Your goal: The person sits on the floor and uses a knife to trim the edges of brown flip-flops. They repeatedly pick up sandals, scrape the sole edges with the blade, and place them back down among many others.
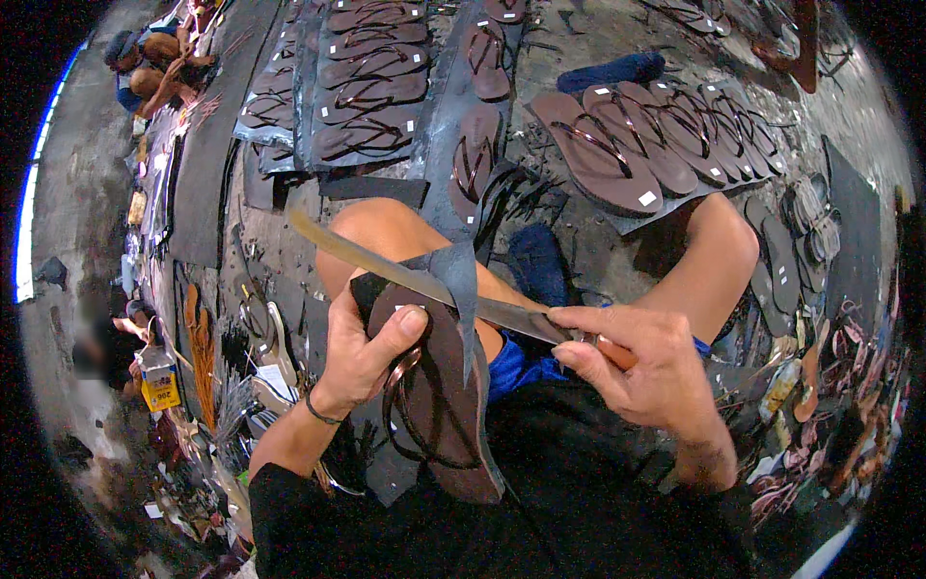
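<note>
My left hand (359, 349) is closed round the toe end of a dark brown flip-flop (446, 391), thumb on top, its heel toward my body. Glossy dark straps cross the flip-flop's upper face. In my right hand (641, 365) is a long knife (371, 259), held by its wooden handle and the base of its blade. The blade lies slantwise across the toe end, its tip pointing far left past my knee. A strip of grey sole sheet (461, 289) hangs at the sole's edge, beside the blade. Whether the blade touches the sole's edge I cannot tell.
Rows of flip-flops (371, 72) lie on grey sheets ahead. Another group of flip-flops (617, 145) sits beyond my right knee. Dark offcuts (516, 193) lie between my legs. Straps and scraps (839, 396) litter the right side. Another person (159, 68) squats at the far left.
</note>
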`<state>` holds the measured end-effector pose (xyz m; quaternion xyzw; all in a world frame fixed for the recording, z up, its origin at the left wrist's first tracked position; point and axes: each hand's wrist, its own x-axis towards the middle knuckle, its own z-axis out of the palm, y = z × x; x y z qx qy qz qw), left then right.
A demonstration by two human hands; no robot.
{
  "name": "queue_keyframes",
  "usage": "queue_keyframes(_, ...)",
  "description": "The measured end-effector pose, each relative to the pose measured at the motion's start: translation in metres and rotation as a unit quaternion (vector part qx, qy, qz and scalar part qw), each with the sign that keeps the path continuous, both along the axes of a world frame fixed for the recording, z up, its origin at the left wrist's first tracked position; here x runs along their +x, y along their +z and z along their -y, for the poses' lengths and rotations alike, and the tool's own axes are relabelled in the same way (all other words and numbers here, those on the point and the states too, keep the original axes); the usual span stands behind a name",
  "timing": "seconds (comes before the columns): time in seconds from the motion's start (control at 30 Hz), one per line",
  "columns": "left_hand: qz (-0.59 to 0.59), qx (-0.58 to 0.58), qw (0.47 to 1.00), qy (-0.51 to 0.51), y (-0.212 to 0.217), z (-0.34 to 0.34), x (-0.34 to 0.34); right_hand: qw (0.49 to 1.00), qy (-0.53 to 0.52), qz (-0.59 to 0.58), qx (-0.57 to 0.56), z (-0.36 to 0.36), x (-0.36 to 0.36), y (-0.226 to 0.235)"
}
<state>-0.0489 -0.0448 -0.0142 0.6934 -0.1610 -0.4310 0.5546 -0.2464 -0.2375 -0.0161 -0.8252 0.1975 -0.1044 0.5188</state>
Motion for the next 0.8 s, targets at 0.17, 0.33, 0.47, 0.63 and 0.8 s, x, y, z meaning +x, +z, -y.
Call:
queue_keyframes(0.17, 0.040, 0.006, 0.999, -0.019, -0.003, 0.004, -0.005, 0.998, 0.051, -0.007, -0.019, 0.017, 0.021, 0.015)
queue_keyframes(0.33, 0.033, -0.034, 0.998, -0.037, 0.004, 0.011, -0.009, 0.986, 0.168, -0.005, -0.007, 0.039, 0.076, 0.023)
queue_keyframes(0.47, 0.103, -0.106, 0.985, 0.086, -0.008, 0.018, -0.001, 0.998, 0.052, 0.041, -0.014, 0.054, 0.093, -0.021)
queue_keyframes(0.63, -0.113, -0.277, 0.891, 0.341, -0.014, 0.042, 0.008, 0.961, -0.257, 0.057, 0.083, 0.061, 0.010, -0.007)
queue_keyframes(0.8, -0.332, -0.297, 0.829, 0.339, -0.027, 0.107, -0.053, 0.954, -0.286, 0.086, 0.037, -0.010, -0.055, -0.059)
